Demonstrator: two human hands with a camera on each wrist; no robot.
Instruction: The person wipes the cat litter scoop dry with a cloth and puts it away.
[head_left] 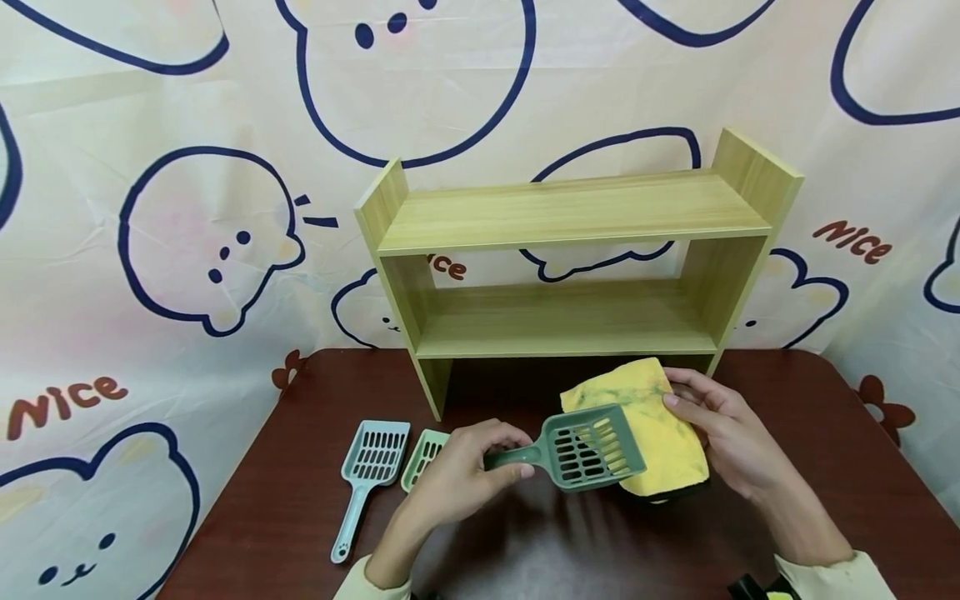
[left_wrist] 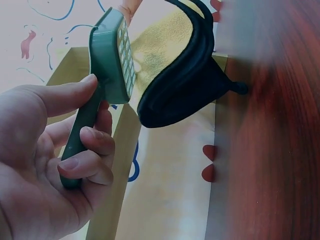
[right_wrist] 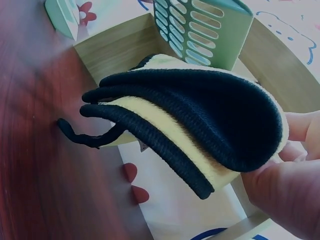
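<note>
My left hand (head_left: 474,468) grips the handle of a dark green slotted litter scoop (head_left: 592,447), its fingers wrapped round it in the left wrist view. My right hand (head_left: 723,429) pinches a folded yellow cloth (head_left: 660,433) with dark edging at its right side. In the head view the scoop's head overlaps the cloth's left part, and some slots show yellow through them. The folded layers and black trim of the cloth (right_wrist: 170,115) face the right wrist camera, with the scoop (right_wrist: 200,30) behind them.
A light blue slotted scoop (head_left: 372,467) lies on the dark red-brown table (head_left: 277,500) at the left. Beside it is a light green scoop (head_left: 423,454), partly hidden behind my left hand. A two-tier wooden shelf (head_left: 562,325) stands at the back, before a wall cloth with cartoon bears.
</note>
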